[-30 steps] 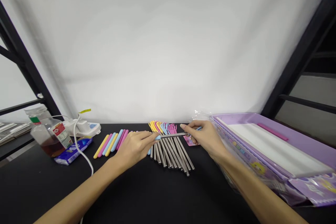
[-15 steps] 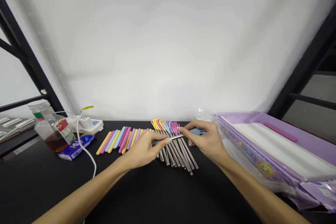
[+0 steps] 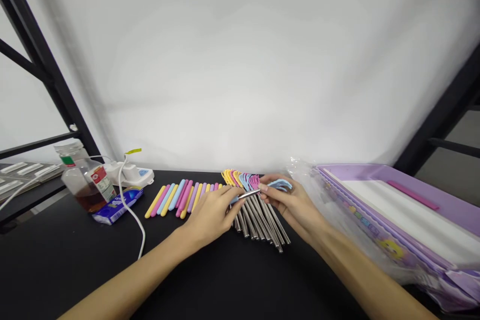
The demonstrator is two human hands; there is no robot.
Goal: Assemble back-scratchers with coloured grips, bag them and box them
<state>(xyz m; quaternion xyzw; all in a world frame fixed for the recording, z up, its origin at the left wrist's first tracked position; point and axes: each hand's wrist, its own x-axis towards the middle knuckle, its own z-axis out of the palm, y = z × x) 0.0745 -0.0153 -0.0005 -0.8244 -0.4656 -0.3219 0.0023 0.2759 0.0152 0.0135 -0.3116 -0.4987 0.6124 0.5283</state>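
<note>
Both hands hold one back scratcher across the front of a row of metal rods. My left hand (image 3: 210, 214) is closed round its light blue handle, most of which the fingers hide. My right hand (image 3: 298, 207) pinches the thin metal shaft (image 3: 249, 194) near the blue claw-shaped head (image 3: 282, 184), which curves out above the fingers. Just below lie several metal back scratcher rods (image 3: 262, 222) side by side, their yellow, pink and blue claw heads (image 3: 240, 178) toward the wall. Left of them is a row of loose coloured handles (image 3: 182, 201), partly covered by my left hand.
A purple tray (image 3: 352, 171) in clear plastic wrap (image 3: 311, 180) stands on the right, a pink stick (image 3: 412, 195) inside. At left are a bottle of brown liquid (image 3: 88, 185), a blue packet (image 3: 118, 206), a power strip (image 3: 142, 176) and a white cable (image 3: 139, 225) across the black table (image 3: 210, 280).
The blue claw head has turned from flat to more side-on as my right fingers shifted on the shaft. The whole view has swung slightly left.
</note>
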